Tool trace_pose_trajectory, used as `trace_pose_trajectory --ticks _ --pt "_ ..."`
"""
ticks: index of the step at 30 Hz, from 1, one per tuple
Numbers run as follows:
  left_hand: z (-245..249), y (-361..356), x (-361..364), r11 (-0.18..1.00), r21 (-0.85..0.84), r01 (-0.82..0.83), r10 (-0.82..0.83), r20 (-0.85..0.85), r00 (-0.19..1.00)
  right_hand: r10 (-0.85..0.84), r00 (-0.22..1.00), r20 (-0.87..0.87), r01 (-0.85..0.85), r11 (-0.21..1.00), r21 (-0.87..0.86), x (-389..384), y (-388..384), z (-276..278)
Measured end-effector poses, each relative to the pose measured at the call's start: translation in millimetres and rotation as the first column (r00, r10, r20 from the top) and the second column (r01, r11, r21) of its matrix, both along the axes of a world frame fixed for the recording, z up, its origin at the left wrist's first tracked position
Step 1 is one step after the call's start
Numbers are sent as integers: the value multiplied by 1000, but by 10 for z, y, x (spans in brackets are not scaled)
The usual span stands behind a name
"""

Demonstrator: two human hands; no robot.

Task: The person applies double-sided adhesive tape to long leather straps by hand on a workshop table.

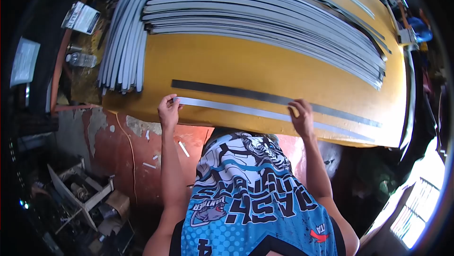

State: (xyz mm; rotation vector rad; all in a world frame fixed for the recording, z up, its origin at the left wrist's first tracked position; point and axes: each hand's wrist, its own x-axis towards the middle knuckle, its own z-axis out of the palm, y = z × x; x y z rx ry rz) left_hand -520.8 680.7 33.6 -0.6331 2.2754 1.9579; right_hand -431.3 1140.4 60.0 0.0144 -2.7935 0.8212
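Note:
A long light grey strip (236,108) runs along the near side of the yellow table, its left end pinched between the thumb and fingers of my left hand (169,112). My right hand (302,116) is over the same strip farther right, its fingers curled and closed at the strip. A dark grey strip (227,89) lies flat just beyond, roughly parallel to the light one. The fingertips of my right hand are close to its edge, and part of both strips is hidden under that hand.
The yellow table (213,59) carries a wide pile of grey strips (255,12) at the back and a bundle of strips (130,33) at the left. A plastic bottle (82,59) lies beyond the left edge. A wooden crate (87,194) stands on the floor, lower left.

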Motion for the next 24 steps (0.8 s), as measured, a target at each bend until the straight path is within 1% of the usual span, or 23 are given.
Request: trace_pose_trajectory --ticks 1,3,4,5,7,9,11,13,14,15,16,17,18,19,20,21,22,23,24 --pt "34 -25 -2 1000 -11 -18 18 -6 1000 72 997 -8 -73 994 -78 -133 -240 20" --pt "91 -78 -16 1000 -12 9 -9 46 999 257 965 -47 -262 950 -172 -408 -790 54" --pt "149 -70 -13 1000 -2 26 -26 41 999 342 938 -64 -348 916 -199 -534 -1056 48" --pt "136 -108 -8 998 44 49 -49 10 999 419 905 -75 -425 877 -226 -633 -1326 37" --pt "189 -88 -16 991 98 94 -93 -15 996 533 842 -81 -537 816 -213 -811 -1785 14" --pt "280 -51 -41 990 89 110 -110 0 994 522 851 -56 -522 830 -195 -931 -2153 -40" --pt "304 -77 -85 989 77 128 -130 23 991 515 856 -47 -515 839 -178 -1005 -2342 -52" --pt "279 -181 -121 982 102 160 -162 16 987 541 837 86 -522 835 -175 -1042 -2486 -42" --pt "259 -225 -142 979 104 177 -181 31 983 526 849 53 -504 835 -220 -1042 -2511 -61" --pt "188 -285 -171 978 115 177 -182 33 983 525 849 62 -503 838 -213 -1025 -2527 -81" --pt "96 -336 -219 978 95 184 -184 -9 983 498 864 76 -457 839 -297 -1015 -2537 -94" --pt "133 -351 -270 979 73 189 -186 -51 981 471 877 92 -407 831 -379 -1019 -2542 -66" --pt "175 -368 -297 946 -200 256 -287 -145 947 492 864 106 -411 812 -413 -1028 -2519 -34" --pt "235 -219 -292 843 -464 271 -402 -210 891 492 864 105 -415 815 -404 -995 -2358 23" --pt "264 -224 -349 754 -590 287 -516 -264 815 494 863 102 -408 803 -435 -986 -2354 65" --pt "291 -214 -387 759 -581 293 -518 -266 813 492 864 105 -394 792 -466 -946 -2355 89" --pt "320 -179 -429 673 -659 335 -618 -253 744 475 871 130 -358 792 -496 -909 -2351 102" --pt "341 -154 -480 579 -733 358 -708 -234 666 468 873 135 -354 800 -485 -890 -2356 182" --pt "248 -159 -505 563 -723 400 -728 -206 654 449 877 169 -327 818 -474 -860 -2360 268"
